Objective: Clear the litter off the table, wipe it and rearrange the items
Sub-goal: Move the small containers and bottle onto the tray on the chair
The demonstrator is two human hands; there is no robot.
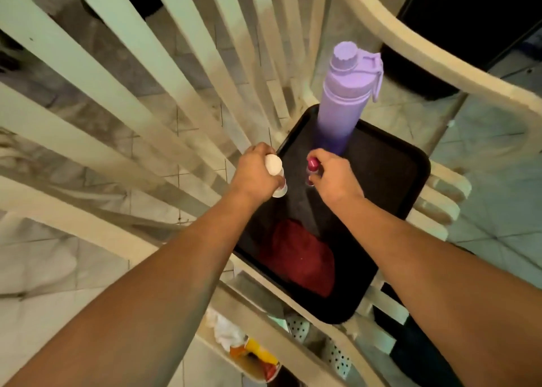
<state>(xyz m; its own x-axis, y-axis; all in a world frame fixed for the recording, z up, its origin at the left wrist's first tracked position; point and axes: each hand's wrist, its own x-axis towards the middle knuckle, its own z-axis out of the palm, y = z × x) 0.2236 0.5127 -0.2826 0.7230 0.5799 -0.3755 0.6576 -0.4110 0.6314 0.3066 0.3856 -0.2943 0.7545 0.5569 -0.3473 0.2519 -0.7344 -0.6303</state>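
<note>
Left hand (258,169) grips white-capped bottle (274,171), right hand (331,175) pinches red-capped bottle (312,168); lift both vertically off tray (410,175), clear of purple flask (343,93).

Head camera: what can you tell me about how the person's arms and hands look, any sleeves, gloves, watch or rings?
Both forearms are bare as far as the frame shows, with no sleeves in view. The left hand and right hand wear no gloves. No watch or bracelet shows at either wrist. Rings cannot be ruled out; the fingers are small and slightly blurred.
</note>
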